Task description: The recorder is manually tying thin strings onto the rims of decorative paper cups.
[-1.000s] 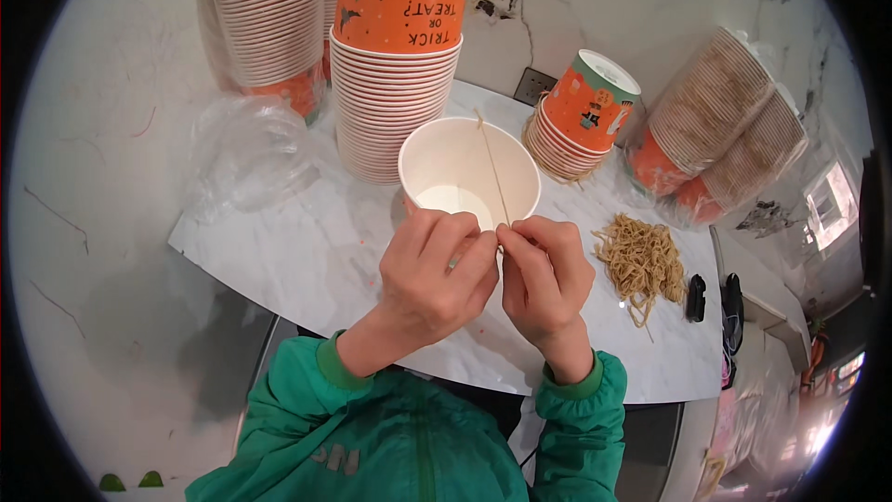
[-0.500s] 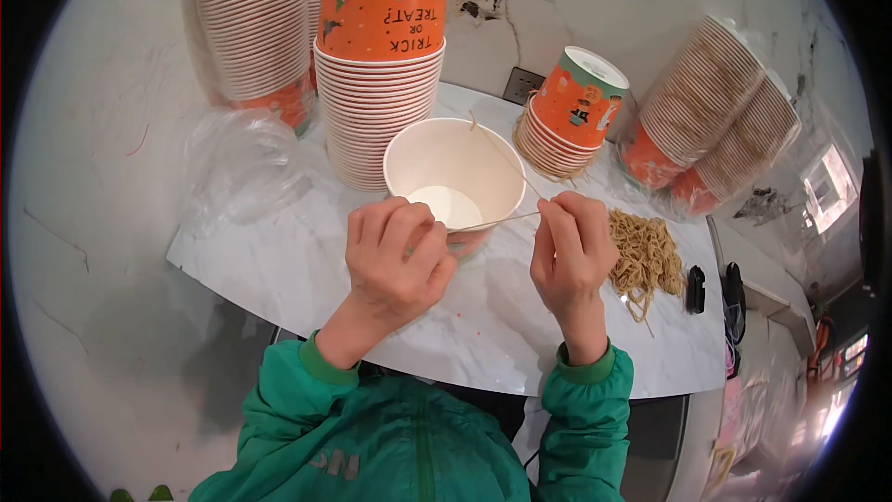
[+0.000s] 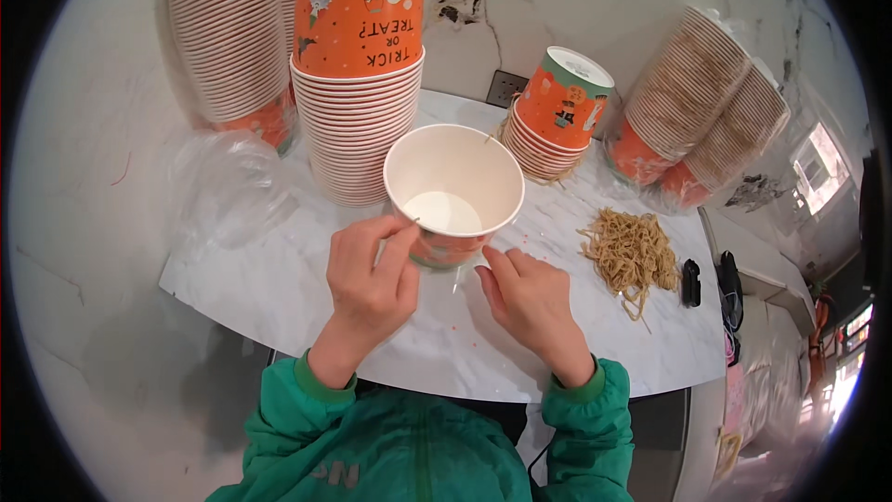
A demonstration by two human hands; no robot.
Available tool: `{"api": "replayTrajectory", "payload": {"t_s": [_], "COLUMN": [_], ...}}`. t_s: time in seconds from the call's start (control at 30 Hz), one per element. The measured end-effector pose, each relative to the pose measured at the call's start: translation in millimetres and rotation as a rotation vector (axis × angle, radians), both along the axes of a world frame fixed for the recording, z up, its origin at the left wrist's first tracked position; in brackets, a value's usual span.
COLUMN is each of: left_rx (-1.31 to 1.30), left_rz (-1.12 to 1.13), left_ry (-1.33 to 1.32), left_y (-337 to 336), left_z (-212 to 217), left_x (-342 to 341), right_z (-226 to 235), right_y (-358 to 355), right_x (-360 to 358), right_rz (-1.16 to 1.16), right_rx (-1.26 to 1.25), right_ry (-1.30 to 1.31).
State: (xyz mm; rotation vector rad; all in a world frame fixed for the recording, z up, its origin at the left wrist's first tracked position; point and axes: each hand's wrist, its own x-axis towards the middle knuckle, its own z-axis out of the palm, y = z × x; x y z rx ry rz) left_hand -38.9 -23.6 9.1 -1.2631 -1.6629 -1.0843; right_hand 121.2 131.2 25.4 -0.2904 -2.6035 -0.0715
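Since the earlier frame, the right hand (image 3: 534, 296) has moved down and inward to the near right wall of the open cup (image 3: 453, 163). The table (image 3: 269, 284) supports the cup, upright beside a tall cup stack (image 3: 358, 84). The left hand (image 3: 367, 270) is at its near left side. Neither hand's grip can be determined. A cord pile (image 3: 632, 251) lies right.

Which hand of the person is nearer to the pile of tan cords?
Right. The right hand is left of the pile of tan cords, apart from it; the left hand is farther left, beside the open cup.
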Motion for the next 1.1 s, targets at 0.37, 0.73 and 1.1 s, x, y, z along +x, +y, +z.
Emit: {"api": "replayTrajectory", "payload": {"t_s": [0.37, 0.73, 1.1], "left_rx": [0.088, 0.062, 0.046], "left_rz": [0.026, -0.009, -0.009], "left_ry": [-0.139, -0.164, -0.176], "left_y": [-12.8, -12.5, -12.4], "left_z": [-4.0, -1.0, -0.1], "left_x": [-4.7, -1.2, 1.5], "right_z": [46.9, 82.3, 57.9], "right_y": [40.6, 207.9, 256.5], "right_x": [-26.9, -67.4, -83.3], "right_rz": [0.199, 0.18, 0.112], "right_rx": [0.092, -1.29, -1.785], "right_ry": [0.085, 0.547, 0.884]}}
